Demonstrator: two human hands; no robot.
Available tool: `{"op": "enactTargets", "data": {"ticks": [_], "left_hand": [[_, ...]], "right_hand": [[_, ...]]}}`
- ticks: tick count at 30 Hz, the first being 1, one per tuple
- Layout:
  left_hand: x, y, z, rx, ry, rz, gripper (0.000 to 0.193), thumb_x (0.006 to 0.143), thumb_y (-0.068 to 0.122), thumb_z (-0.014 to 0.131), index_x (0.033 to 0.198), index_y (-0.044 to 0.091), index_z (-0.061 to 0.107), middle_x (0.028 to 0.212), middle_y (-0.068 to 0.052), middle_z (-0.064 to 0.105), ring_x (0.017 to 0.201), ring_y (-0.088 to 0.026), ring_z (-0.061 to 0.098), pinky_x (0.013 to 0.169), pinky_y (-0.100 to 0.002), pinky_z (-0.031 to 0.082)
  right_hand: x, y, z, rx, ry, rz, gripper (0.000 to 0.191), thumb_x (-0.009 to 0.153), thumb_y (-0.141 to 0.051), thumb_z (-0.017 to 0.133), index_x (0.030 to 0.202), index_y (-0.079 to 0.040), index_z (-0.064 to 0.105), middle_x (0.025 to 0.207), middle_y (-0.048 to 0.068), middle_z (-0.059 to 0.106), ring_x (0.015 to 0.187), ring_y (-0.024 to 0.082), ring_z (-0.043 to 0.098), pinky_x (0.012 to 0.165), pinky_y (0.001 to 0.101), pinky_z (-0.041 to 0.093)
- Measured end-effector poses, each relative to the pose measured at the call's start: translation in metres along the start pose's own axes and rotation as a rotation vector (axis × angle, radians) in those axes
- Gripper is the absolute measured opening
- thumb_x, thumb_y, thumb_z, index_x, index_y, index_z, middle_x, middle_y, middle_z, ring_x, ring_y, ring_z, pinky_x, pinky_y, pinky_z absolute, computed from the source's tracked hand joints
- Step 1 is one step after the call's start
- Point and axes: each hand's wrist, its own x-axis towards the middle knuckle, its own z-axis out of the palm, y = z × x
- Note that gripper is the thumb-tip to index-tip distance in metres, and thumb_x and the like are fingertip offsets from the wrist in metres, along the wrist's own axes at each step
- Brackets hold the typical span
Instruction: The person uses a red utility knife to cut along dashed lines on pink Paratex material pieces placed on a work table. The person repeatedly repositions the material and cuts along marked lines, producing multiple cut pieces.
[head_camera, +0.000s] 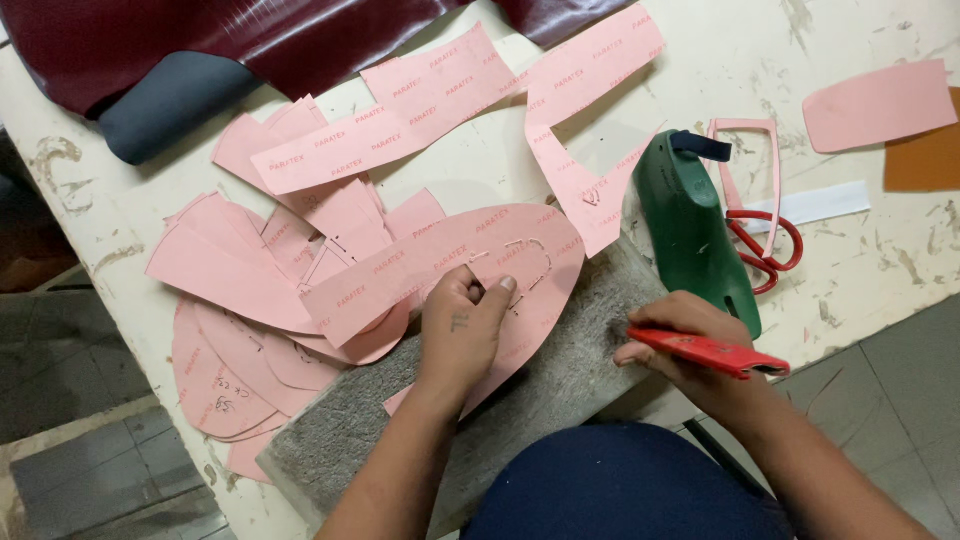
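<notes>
My left hand (462, 327) presses down on a pink sole-shaped pattern piece (520, 262) with small cut slits, which lies on a grey felt-like pad (590, 335). My right hand (680, 335) holds a red-handled knife (715, 352) just right of the pad, its tip pointing right, away from the pattern. A long pink strip (385, 275) lies across the pattern under my left fingers.
Several pink pattern pieces (240, 270) pile up at the left and back. A green shoe last (695, 230) and red-handled scissors (765, 245) lie to the right. Dark red leather (150, 40) and a dark blue piece (170, 105) sit at the back left. The table edge runs near my lap.
</notes>
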Motion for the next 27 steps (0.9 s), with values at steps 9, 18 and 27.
{"op": "enactTargets", "data": {"ticks": [9,18,27], "left_hand": [[0.017,0.025,0.019,0.149,-0.037,0.074,0.031,0.089,0.032,0.07,0.091,0.001,0.07,0.074,-0.007,0.067,0.066,-0.016,0.061,0.06,-0.033,0.051],[0.038,0.029,0.027,0.564,0.014,0.177,0.039,0.085,0.038,0.071,0.084,0.0,0.071,0.082,-0.019,0.071,0.078,-0.037,0.068,0.073,-0.048,0.052],[0.033,0.033,0.025,0.473,0.011,0.106,0.039,0.087,0.036,0.069,0.082,-0.002,0.07,0.075,-0.019,0.07,0.071,-0.034,0.069,0.069,-0.045,0.053]], "right_hand": [[0.016,0.006,-0.001,-0.037,-0.126,0.083,0.022,0.09,-0.022,0.073,0.104,-0.006,0.074,0.092,0.009,0.072,0.082,0.02,0.07,0.073,0.0311,0.055],[0.032,0.027,-0.001,0.538,0.15,0.3,0.04,0.102,-0.019,0.061,0.136,0.003,0.056,0.118,0.013,0.069,0.111,0.018,0.067,0.1,0.0331,0.055],[0.055,0.024,0.025,0.449,0.209,0.127,0.048,0.108,-0.034,0.056,0.145,-0.005,0.054,0.12,0.004,0.06,0.097,0.012,0.06,0.089,0.0271,0.052]]}}
